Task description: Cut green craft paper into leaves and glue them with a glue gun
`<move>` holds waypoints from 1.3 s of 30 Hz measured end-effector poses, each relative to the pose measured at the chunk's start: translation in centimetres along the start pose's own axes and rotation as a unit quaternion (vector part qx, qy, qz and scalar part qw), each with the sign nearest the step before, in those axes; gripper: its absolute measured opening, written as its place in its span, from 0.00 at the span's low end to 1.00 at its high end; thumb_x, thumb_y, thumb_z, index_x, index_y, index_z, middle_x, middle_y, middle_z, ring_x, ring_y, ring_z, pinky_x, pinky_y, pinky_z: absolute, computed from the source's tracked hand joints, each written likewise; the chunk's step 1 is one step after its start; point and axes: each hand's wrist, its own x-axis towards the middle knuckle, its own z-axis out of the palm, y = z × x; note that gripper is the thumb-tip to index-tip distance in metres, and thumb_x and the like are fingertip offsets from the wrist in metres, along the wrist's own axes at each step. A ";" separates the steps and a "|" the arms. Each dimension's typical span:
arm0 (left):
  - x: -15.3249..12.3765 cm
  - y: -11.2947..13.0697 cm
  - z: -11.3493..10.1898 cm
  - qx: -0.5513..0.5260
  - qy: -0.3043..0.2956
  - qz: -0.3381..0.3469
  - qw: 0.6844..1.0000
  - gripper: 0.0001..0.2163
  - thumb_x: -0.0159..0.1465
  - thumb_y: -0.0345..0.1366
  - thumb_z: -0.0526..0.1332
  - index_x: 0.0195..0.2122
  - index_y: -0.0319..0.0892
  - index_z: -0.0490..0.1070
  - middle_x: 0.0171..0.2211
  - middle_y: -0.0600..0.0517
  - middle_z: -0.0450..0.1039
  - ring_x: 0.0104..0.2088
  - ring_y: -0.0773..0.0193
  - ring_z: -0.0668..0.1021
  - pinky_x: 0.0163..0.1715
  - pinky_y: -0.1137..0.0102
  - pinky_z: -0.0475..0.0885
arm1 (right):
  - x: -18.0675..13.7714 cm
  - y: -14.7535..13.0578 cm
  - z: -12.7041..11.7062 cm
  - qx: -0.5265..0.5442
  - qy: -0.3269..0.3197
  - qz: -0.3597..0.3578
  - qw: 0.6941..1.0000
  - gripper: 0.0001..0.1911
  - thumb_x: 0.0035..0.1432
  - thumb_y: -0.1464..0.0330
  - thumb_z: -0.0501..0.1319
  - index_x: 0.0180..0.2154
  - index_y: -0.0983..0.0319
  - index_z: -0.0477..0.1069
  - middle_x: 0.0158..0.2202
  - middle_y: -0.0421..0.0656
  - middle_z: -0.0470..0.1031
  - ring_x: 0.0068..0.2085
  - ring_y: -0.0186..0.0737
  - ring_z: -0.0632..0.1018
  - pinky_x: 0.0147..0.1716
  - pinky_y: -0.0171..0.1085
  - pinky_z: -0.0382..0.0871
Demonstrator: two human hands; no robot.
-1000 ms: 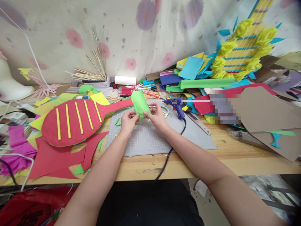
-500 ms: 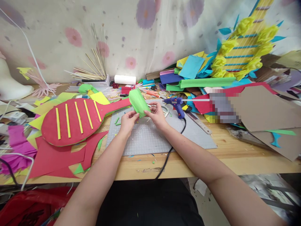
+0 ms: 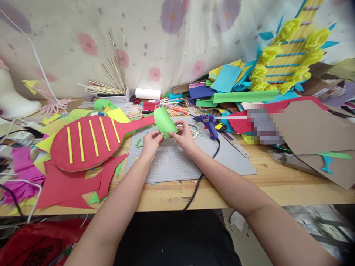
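A curved piece of bright green paper [image 3: 165, 122] is held up between my two hands, over the back of the grey cutting mat [image 3: 177, 166]. My left hand [image 3: 151, 143] pinches its lower left edge, and my right hand [image 3: 185, 136] grips its lower right corner with thumb and fingers. Just behind the green piece lies the narrow neck of a red guitar-like shape [image 3: 85, 144] with yellow strips across its body. Right of my right hand, a blue glue gun [image 3: 209, 125] stands on the mat with a glue stick in its back.
Red paper scraps [image 3: 69, 184] lie at the front left. A metal ruler [image 3: 235, 145] rests on the mat's right side, and a black cord [image 3: 198, 184] crosses the mat. Brown cardboard [image 3: 310, 129] is piled at right. Behind stand bamboo sticks [image 3: 112, 83] and a yellow flowered guitar [image 3: 285, 62].
The green paper tilts and bends slightly differently, its upper edge shifted a little right. Both hands keep their hold in almost the same place.
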 end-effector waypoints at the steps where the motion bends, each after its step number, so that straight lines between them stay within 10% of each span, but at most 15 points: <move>1: 0.0 0.0 0.0 0.000 0.000 -0.001 1.000 0.09 0.42 0.33 0.67 0.26 0.38 0.75 0.22 0.53 0.75 0.23 0.68 0.73 0.30 0.71 0.69 | 0.0 0.0 0.0 0.000 0.003 0.001 1.000 0.26 0.39 0.62 0.67 0.38 0.55 0.55 0.24 0.32 0.67 0.26 0.35 0.73 0.31 0.37 0.70; 19: 0.6 -0.9 -0.4 0.078 -0.032 0.079 0.993 0.07 0.46 0.31 0.64 0.28 0.40 0.76 0.22 0.53 0.74 0.23 0.67 0.72 0.28 0.72 0.67 | -0.3 -0.4 0.1 -0.018 0.053 -0.028 0.998 0.11 0.43 0.61 0.64 0.28 0.58 0.66 0.28 0.39 0.74 0.28 0.36 0.75 0.31 0.37 0.69; 39: 0.1 0.0 -0.1 0.024 -0.047 0.034 0.998 0.13 0.38 0.34 0.71 0.25 0.37 0.73 0.20 0.53 0.73 0.22 0.69 0.72 0.27 0.72 0.65 | 0.4 -0.2 -0.2 0.044 0.038 0.023 0.998 0.21 0.33 0.57 0.69 0.27 0.60 0.65 0.26 0.37 0.73 0.25 0.32 0.73 0.28 0.34 0.69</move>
